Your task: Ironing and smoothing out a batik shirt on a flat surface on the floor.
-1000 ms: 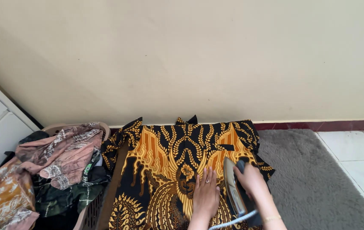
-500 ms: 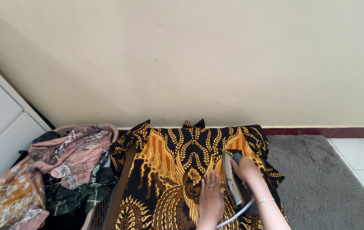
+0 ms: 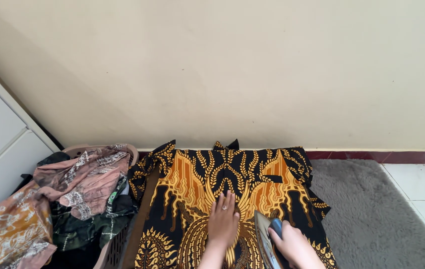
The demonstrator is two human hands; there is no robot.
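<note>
Beige wall and a shaggy grey rug (image 3: 371,209) frame the black-and-gold patterned garment (image 3: 222,184), spread flat beside a basket of crumpled clothes (image 3: 80,199). Since half a second ago, your right hand (image 3: 292,246), clenched around the iron (image 3: 267,244), has drawn it back toward the garment's near edge. Your left hand (image 3: 224,221) lies open, flat mid-cloth.

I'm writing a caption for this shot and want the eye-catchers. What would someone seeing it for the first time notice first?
The black and gold batik garment, spread flat against the foot of the cream wall, draws the eye. On it the left hand lies flat with a ring, and beside it the right hand grips an iron at the bottom edge. To the left, a laundry basket is heaped with patterned clothes.
</note>
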